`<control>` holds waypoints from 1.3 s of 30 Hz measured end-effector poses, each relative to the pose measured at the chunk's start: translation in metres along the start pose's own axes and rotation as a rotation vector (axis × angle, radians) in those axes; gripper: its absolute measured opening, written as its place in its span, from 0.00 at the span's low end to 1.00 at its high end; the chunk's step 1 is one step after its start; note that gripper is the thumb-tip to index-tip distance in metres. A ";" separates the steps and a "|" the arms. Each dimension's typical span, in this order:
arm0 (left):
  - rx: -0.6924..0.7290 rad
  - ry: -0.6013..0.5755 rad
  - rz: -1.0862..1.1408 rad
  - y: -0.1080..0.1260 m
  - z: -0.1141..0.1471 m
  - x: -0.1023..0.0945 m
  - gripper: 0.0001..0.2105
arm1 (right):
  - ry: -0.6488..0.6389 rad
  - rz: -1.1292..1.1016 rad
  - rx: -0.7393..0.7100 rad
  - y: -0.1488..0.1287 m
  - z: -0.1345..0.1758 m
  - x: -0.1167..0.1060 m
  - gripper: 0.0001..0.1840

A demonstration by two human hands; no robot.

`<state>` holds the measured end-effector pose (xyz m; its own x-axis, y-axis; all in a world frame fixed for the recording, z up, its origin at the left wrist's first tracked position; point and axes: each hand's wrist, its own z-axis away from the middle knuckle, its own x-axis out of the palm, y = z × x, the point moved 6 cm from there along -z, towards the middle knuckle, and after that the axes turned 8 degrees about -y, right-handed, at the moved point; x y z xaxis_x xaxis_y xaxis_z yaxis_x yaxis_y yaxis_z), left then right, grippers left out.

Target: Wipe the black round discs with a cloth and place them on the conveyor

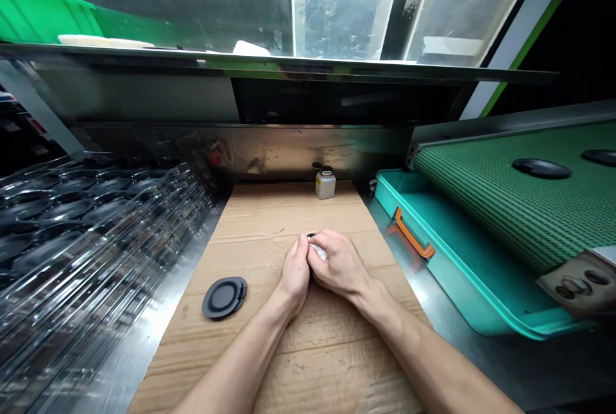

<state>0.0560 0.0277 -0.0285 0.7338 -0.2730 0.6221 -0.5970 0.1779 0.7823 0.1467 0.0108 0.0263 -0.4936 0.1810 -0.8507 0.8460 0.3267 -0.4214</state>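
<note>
Two bare hands work close together above the middle of a cardboard sheet (pixel 269 215). The left hand (pixel 295 269) is curled, its thumb and fingers closed on a small dark piece (pixel 310 235), mostly hidden by the hands. The right hand (pixel 337 260), touching the left, pinches a bit of white cloth (pixel 318 250) against that piece. On the cardboard's left part lies a flat, round black disc (pixel 224 297), with another edge showing at its right. Near the cardboard's far edge stands a small pale bottle (pixel 325 184), its dark cap flipped up. Left of the cardboard are stacked clear trays (pixel 120 228) with dark round things in them, blurred. Right of the cardboard sits a teal tub (pixel 474 298) with an orange handle (pixel 414 234); farther right, a green mesh belt (pixel 481 189) overhangs the tub, carrying two black discs (pixel 541 168).
</note>
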 end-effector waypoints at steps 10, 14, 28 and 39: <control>-0.057 -0.040 0.097 0.006 0.003 0.006 0.13 | 0.039 0.048 -0.015 -0.008 -0.004 -0.002 0.14; -0.059 -0.031 0.085 0.007 0.005 0.005 0.13 | 0.023 0.188 0.054 -0.003 0.002 -0.002 0.13; -0.056 -0.127 0.051 0.008 0.004 0.012 0.10 | 0.043 0.223 0.056 -0.001 0.005 -0.007 0.14; -0.035 0.013 0.120 0.011 -0.006 -0.013 0.09 | -0.094 0.178 0.011 -0.010 0.014 0.015 0.09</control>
<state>0.0418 0.0392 -0.0274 0.6623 -0.2351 0.7114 -0.6692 0.2415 0.7028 0.1337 -0.0032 0.0136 -0.3157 0.1476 -0.9373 0.9207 0.2866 -0.2650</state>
